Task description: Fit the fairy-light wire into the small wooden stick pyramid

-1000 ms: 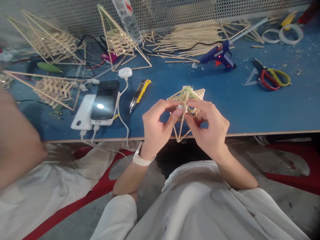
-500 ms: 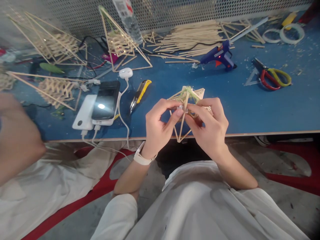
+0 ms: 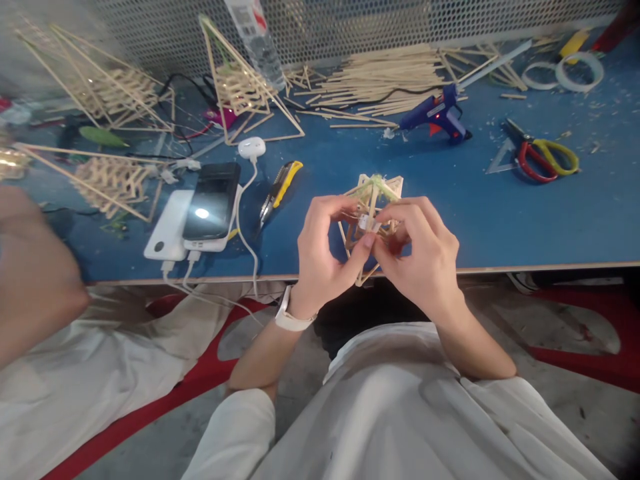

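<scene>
A small frame of thin wooden sticks [image 3: 374,195], with green strands at its top, stands at the table's front edge between my hands. A small white piece [image 3: 364,222] shows at its middle stick. My left hand [image 3: 325,247] curls around the frame's left side, its index finger behind the white piece and its thumb tip in front. From the right, my right hand [image 3: 423,243] is closed, thumb and index finger pinching at the white piece. The other right fingers are bent and partly hide the frame's right side.
A glue gun [image 3: 435,117], scissors [image 3: 543,153] and tape rolls [image 3: 580,72] lie to the right. Left of my hands are a yellow cutter [image 3: 281,190], power banks [image 3: 167,223] and other stick frames [image 3: 107,177]. A stick pile [image 3: 375,77] lies behind. Another person's arm [image 3: 37,273] is at left.
My left thumb has moved down and right, toward my right thumb, and the white piece shows more plainly. The frame has turned slightly.
</scene>
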Demonstrator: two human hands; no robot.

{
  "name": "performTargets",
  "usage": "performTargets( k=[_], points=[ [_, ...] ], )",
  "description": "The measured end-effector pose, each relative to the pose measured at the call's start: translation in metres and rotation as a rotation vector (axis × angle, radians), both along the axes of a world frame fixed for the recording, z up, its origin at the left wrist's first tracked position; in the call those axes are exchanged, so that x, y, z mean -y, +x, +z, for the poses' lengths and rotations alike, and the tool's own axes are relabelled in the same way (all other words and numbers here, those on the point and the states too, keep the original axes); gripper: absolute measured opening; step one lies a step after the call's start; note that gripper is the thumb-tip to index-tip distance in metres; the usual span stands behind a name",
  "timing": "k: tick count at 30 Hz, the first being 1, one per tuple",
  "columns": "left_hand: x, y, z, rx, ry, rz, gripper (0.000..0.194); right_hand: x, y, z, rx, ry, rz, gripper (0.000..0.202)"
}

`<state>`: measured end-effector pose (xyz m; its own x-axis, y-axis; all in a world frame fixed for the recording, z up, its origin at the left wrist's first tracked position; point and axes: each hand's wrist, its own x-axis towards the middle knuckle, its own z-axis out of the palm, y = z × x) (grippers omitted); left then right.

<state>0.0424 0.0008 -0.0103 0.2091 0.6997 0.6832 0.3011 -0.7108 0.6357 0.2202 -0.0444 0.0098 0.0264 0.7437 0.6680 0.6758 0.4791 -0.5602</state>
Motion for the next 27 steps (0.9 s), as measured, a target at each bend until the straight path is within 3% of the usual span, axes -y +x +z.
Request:
performTargets(
  k=[9,17,27],
  points=[
    [0.001,0.0,-0.002,-0.013,0.031,0.025,0.042,-0.006,0.0,-0.011,-0.047,0.202,-0.003,0.021],
    [0.001,0.001,-0.001,-0.022,0.084,0.055,0.039,0.002,0.009,-0.013,-0.061,0.276,0.003,0.026],
    [0.005,0.003,0.003,-0.041,0.105,0.066,0.026,0.029,0.028,-0.012,-0.037,0.111,0.111,0.038]
  ],
)
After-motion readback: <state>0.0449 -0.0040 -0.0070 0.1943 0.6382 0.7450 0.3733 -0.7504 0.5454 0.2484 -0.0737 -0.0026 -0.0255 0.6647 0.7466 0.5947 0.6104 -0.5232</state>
